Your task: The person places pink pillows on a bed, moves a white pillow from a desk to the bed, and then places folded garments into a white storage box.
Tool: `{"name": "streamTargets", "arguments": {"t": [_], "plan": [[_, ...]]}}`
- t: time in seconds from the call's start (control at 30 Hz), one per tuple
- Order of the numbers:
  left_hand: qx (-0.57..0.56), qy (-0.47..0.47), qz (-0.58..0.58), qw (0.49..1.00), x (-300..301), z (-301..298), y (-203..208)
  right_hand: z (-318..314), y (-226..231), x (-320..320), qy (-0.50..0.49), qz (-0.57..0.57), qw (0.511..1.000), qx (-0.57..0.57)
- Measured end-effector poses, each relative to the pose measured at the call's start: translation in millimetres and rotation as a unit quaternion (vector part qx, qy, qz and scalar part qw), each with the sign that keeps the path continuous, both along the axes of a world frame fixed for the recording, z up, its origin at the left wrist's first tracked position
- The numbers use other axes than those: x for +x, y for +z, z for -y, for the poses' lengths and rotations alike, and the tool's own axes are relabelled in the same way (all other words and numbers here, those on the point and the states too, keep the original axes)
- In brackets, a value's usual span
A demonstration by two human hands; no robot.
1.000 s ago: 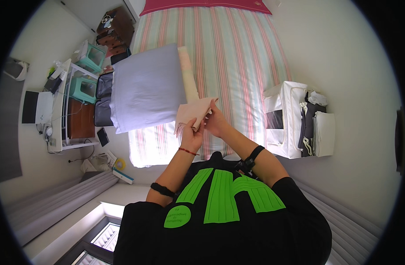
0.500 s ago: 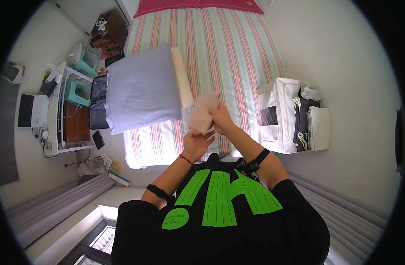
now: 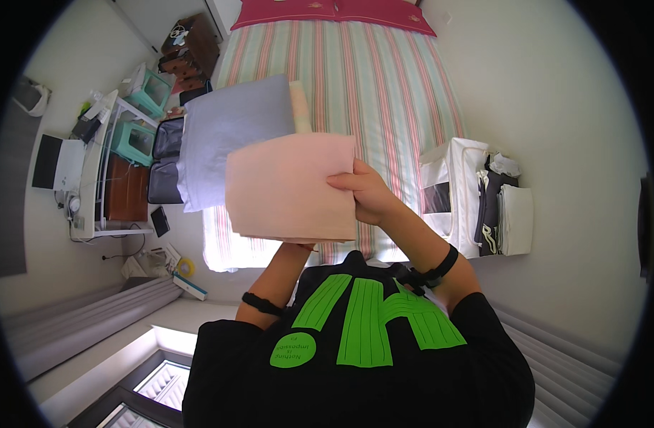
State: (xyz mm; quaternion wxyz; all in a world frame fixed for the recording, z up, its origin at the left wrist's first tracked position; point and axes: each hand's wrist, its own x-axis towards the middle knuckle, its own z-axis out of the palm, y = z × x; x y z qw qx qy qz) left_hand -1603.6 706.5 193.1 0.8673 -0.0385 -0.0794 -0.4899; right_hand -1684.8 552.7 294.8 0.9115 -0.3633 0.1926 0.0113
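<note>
A folded pale pink cloth (image 3: 291,192) is held up flat above the near part of the bed, its layered lower edge toward me. My right hand (image 3: 371,192) grips its right edge, thumb on top and the other fingers underneath. My left forearm (image 3: 280,267) reaches up to the cloth's lower edge, where the cloth covers my left hand and its fingers. Behind the cloth and to the left lies a grey-blue pillow (image 3: 238,118), partly overlapped by it in view. A pale yellow folded piece (image 3: 298,107) shows beside the pillow.
The striped bed sheet (image 3: 370,85) stretches to red pillows (image 3: 384,16) at the far end. A white fabric storage box (image 3: 459,192) holding folded clothes stands at right. An open dark suitcase (image 3: 166,160) and a desk (image 3: 99,164) with a laptop (image 3: 58,164) are at left.
The pink cloth, narrow and folded up before, now spreads broad and flat toward the left. My left hand has gone beneath it, while my right hand keeps hold of the right edge.
</note>
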Motion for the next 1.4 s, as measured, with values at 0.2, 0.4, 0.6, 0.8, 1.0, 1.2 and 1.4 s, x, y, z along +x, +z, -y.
{"name": "streamTargets", "arguments": {"t": [0.2, 0.4, 0.6, 0.8, 1.0, 1.2, 1.4], "plan": [[0.054, 0.058, 0.01, 0.997, 14.7, -25.7, -11.0, 14.8, -32.7, -28.5, 0.031, -0.041, 0.999, -0.007], [0.074, 0.063, 0.009, 0.995, 6.9, -22.6, -16.8, 16.3, -41.5, -35.8, 0.018, -0.084, 0.996, -0.01], [0.09, 0.073, 0.02, 0.993, 8.0, -21.6, -19.2, 3.6, -53.8, -32.0, 0.044, -0.132, 0.907, -0.397], [0.11, 0.078, 0.028, 0.99, 3.6, -26.7, -26.0, -11.7, -19.2, -12.8, 0.11, -0.056, 0.785, -0.607], [0.141, 0.073, 0.036, 0.987, -6.5, -17.5, -39.3, -24.7, 16.9, -4.7, 0.074, 0.037, 0.968, -0.237], [0.227, 0.087, 0.139, 0.96, -11.4, 13.9, -60.1, 22.1, 95.5, -40.2, -0.054, 0.124, 0.986, -0.102], [0.098, 0.05, -0.036, 0.993, -23.0, 33.7, -62.1, 33.0, 133.9, -70.4, -0.225, 0.144, 0.952, -0.147]]}}
